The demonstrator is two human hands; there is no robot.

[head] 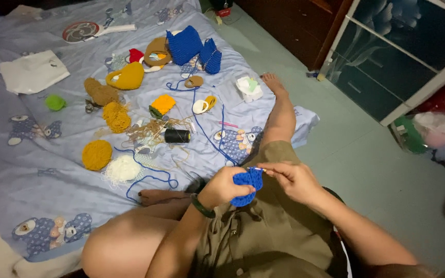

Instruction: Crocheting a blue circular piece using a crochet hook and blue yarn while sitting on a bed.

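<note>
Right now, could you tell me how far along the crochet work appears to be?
Done, by the look of it: blue crocheted pieces and a mustard heart lie on the sheet. In hand: the left hand holds a small blue crocheted piece, the right hand works it. Left: blue yarn remains attached, so it looks unfinished.

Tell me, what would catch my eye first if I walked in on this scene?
Most likely the bright blue crocheted piece at the centre bottom, pinched by the left hand while the right hand works at its top edge. Next, the scatter of crochet pieces on the bedsheet beyond: a mustard heart, blue pouches, a black thread spool.
</note>
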